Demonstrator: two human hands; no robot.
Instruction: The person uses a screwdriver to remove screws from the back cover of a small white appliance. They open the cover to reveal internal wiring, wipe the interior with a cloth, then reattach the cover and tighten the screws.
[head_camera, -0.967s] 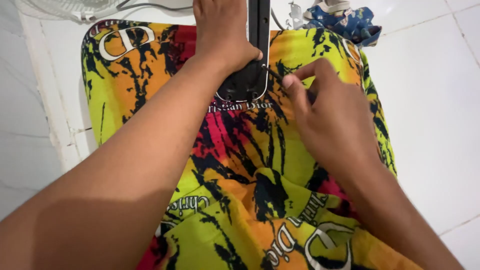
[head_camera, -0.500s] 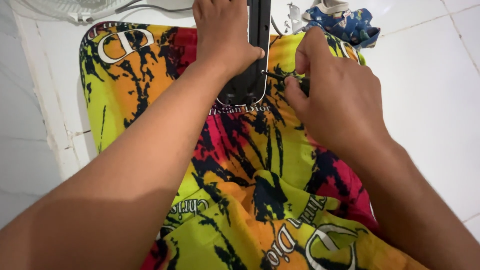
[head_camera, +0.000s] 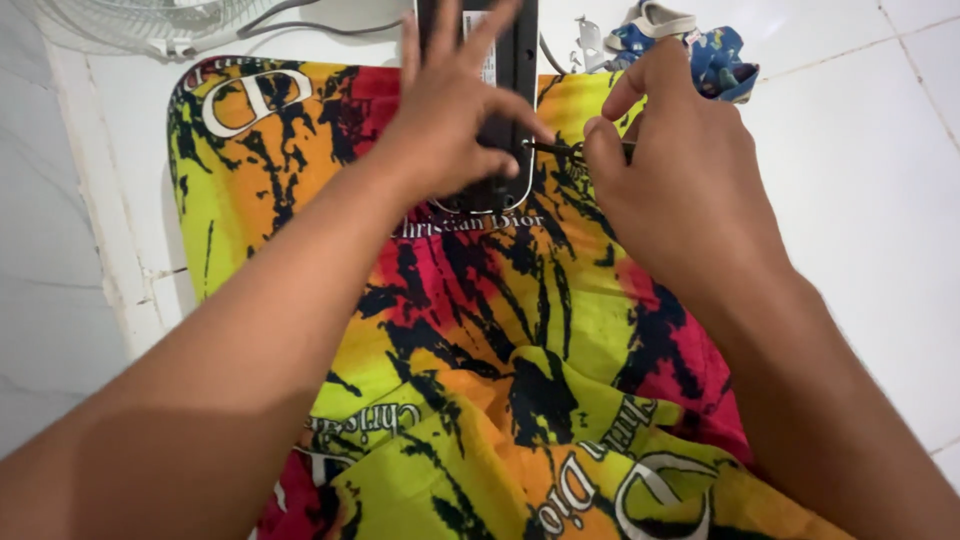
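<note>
Under both hands lies a bright printed cloth (head_camera: 520, 330); the left hand (head_camera: 455, 120) presses spread fingers on a black device (head_camera: 512, 60), steadying it, while the right hand (head_camera: 680, 170) pinches a thin dark tool (head_camera: 560, 148).

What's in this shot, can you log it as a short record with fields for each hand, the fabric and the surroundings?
left hand: spread flat on the black device, fingers splayed
right hand: pinching a thin dark tool at the device's edge
fabric: yellow, orange, red and black print, lying under the device
floor: white tiles
nearby: fan top left, blue sandal top right
</note>
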